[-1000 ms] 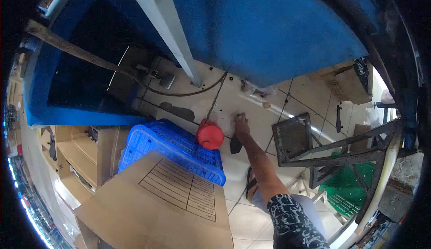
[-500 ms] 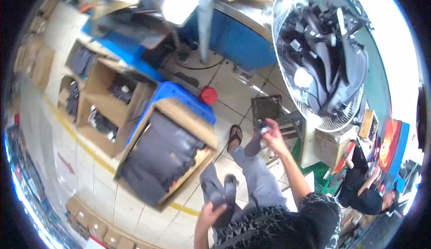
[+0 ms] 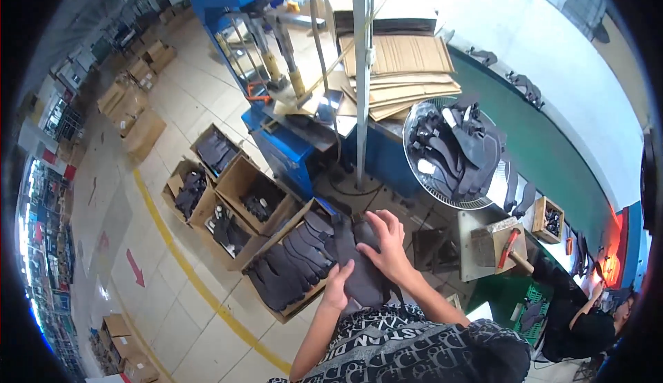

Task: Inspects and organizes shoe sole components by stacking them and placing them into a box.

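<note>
In front of my lap are long dark grey strap-like pieces (image 3: 364, 276), held close together and partly overlapping. My left hand (image 3: 336, 288) grips one from its near left side, thumb lying on top. Over the right side bends my right hand (image 3: 388, 248), its fingers curved and its thumb against the dark surface; its fingertips are partly hidden. Just left of the hands stands an open cardboard box (image 3: 282, 319), where similar dark grey pieces (image 3: 286, 265) lie in an overlapping row. I cannot tell exactly how many pieces are in my hands.
Smaller cartons (image 3: 243, 188) with dark parts stand beyond the box. A round wire basket (image 3: 442, 202) heaped with dark parts is at right, near a red-headed hammer (image 3: 511, 245) on a block. A blue machine (image 3: 280, 148) and metal post (image 3: 360, 72) stand ahead; a person (image 3: 580, 321) sits right.
The view has tilted up and turned. My right hand, earlier holding a dark piece apart at the right, is now beside my left hand, and the pieces are together near the box.
</note>
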`<state>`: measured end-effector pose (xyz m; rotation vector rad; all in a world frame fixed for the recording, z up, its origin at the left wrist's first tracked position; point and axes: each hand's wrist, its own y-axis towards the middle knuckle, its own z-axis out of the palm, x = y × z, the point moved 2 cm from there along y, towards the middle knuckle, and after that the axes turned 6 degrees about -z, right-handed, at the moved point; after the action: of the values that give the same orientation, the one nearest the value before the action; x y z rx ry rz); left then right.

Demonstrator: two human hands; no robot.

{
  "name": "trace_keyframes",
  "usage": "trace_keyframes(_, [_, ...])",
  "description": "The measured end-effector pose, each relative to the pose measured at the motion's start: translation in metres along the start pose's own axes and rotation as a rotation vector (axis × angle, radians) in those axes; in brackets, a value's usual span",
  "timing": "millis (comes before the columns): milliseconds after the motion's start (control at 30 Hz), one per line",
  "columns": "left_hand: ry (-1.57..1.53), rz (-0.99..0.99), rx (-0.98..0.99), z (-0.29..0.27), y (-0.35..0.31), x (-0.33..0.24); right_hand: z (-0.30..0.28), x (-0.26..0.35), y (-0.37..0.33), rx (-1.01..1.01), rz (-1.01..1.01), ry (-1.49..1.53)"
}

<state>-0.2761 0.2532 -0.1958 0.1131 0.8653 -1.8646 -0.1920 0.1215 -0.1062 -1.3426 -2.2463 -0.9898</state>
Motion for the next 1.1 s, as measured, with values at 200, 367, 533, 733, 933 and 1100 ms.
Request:
trace_keyframes(200, [0.118,0.026,0.096,0.022,0.002,-0.011,0.005,-0.042,-0.055,0.221,0.496,0.934])
trace_keyframes(367, [0.338,0.236,0.051,0.020,-0.008,-0.022,-0.055,-0.107,-0.035,-0.231,0.438,0.754])
trace_keyframes(533, [0.218,0.187,0.084,0.036,0.000,-0.023,-0.150,-0.247,0.033,-0.709,0.291,-0.050])
trace_keyframes(733, [0.235,0.396,-0.055,0.016,-0.006,-0.024,-0.096,-0.231,0.036,-0.562,0.197,-0.632])
trace_keyframes(933, [0.386,0.634,-0.279,0.007,-0.017,-0.008,0.057,-0.041,-0.059,0.620,0.316,1.093])
trace_keyframes(1100, [1.104,0.874,-0.883,-0.010,-0.061,-0.016,0.115,-0.013,-0.085,0.733,0.563,1.285])
